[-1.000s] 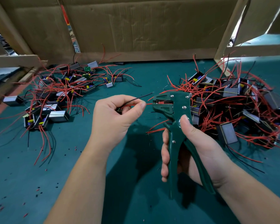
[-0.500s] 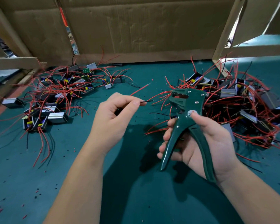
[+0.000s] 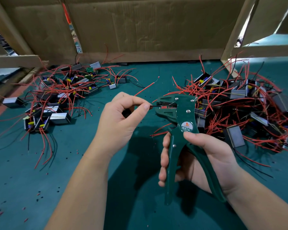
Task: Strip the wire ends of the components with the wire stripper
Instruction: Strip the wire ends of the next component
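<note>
Two hands meet over the middle of the green counter (image 3: 70, 171). The left hand (image 3: 118, 125) pinches a thin black wire (image 3: 154, 105) between thumb and forefinger, its other fingers curled round what looks like a small dark component (image 3: 126, 113), mostly hidden. A red wire (image 3: 144, 88) rises from the same fist toward the far edge. The right hand (image 3: 204, 160) is wrapped round the handles of the wire stripper (image 3: 181, 117), which stands upright with its head facing left; the handles are spread, so the jaws look open. The black wire's tip reaches into those jaws. The step in hand seems to be seating the wire end. Next comes a steady hold on the wire and a full squeeze of the handles. One heap of components (image 3: 60, 100) lies toward the far left corner, a second heap (image 3: 239, 105) along the right edge; which is finished I cannot tell.
</note>
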`<action>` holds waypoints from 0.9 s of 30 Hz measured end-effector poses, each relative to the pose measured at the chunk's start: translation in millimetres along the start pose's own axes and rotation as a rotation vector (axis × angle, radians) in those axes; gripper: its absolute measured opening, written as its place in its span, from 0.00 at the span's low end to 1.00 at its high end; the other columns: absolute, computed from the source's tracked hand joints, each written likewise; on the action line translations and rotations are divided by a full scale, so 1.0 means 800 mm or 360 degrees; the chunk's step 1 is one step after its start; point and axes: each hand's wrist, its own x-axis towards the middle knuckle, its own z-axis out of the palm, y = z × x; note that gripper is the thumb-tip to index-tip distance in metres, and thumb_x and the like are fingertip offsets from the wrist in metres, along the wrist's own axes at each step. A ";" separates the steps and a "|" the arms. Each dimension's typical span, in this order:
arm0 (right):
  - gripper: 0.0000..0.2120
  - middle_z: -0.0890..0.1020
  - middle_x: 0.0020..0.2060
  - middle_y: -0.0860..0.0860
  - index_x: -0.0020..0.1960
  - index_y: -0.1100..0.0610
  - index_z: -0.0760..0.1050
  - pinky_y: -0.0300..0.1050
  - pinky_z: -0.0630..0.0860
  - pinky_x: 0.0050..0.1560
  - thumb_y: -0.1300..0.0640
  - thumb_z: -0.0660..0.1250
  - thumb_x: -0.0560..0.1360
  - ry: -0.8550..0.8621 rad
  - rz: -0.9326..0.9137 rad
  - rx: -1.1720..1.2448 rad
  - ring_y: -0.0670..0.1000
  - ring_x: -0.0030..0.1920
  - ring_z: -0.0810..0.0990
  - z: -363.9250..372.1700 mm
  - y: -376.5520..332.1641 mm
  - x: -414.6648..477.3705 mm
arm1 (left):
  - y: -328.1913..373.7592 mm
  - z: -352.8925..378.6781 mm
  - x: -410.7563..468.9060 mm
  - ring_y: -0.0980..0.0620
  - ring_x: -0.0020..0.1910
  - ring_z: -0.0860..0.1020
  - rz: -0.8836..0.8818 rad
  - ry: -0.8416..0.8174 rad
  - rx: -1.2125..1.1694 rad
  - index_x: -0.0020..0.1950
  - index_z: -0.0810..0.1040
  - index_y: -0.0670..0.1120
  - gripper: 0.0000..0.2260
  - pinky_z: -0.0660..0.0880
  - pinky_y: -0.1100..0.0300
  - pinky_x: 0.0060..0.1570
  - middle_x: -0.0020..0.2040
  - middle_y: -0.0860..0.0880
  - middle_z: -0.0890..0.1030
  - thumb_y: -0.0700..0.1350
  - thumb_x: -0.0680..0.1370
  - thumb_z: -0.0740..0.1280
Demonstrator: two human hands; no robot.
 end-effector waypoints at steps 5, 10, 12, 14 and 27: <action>0.24 0.78 0.35 0.62 0.45 0.60 0.78 0.58 0.79 0.39 0.43 0.78 0.61 0.0104 -0.0021 -0.0096 0.63 0.34 0.81 0.001 0.003 0.000 | 0.001 0.002 0.000 0.52 0.38 0.70 -0.0017 -0.0009 0.0002 0.40 0.80 0.56 0.04 0.65 0.67 0.40 0.39 0.40 0.74 0.48 0.73 0.67; 0.24 0.78 0.35 0.63 0.45 0.61 0.77 0.58 0.79 0.38 0.42 0.77 0.63 0.0105 -0.0049 -0.0096 0.62 0.33 0.80 0.002 0.004 0.000 | 0.001 0.000 0.000 0.47 0.40 0.71 -0.0011 -0.0006 0.0039 0.41 0.81 0.54 0.03 0.65 0.64 0.40 0.41 0.37 0.75 0.48 0.73 0.67; 0.24 0.78 0.34 0.62 0.44 0.60 0.77 0.57 0.79 0.37 0.41 0.76 0.63 0.0117 -0.0051 -0.0109 0.62 0.32 0.80 0.002 0.004 -0.001 | 0.000 0.000 0.000 0.48 0.40 0.71 -0.0006 -0.0002 0.0036 0.40 0.80 0.55 0.03 0.66 0.64 0.40 0.40 0.38 0.75 0.48 0.73 0.67; 0.25 0.78 0.33 0.62 0.43 0.60 0.78 0.57 0.79 0.37 0.39 0.76 0.62 0.0144 -0.0052 -0.0121 0.61 0.32 0.80 0.002 0.005 -0.001 | -0.001 0.001 0.000 0.50 0.38 0.71 0.0005 -0.0005 0.0038 0.40 0.80 0.56 0.04 0.66 0.63 0.40 0.39 0.39 0.74 0.48 0.73 0.68; 0.21 0.77 0.30 0.59 0.38 0.58 0.77 0.53 0.78 0.32 0.39 0.67 0.66 0.0522 -0.0225 0.0013 0.58 0.27 0.77 0.006 0.007 0.011 | 0.001 0.013 -0.006 0.64 0.43 0.73 -0.0057 -0.0083 0.0206 0.49 0.78 0.60 0.14 0.68 0.46 0.60 0.40 0.63 0.77 0.58 0.79 0.53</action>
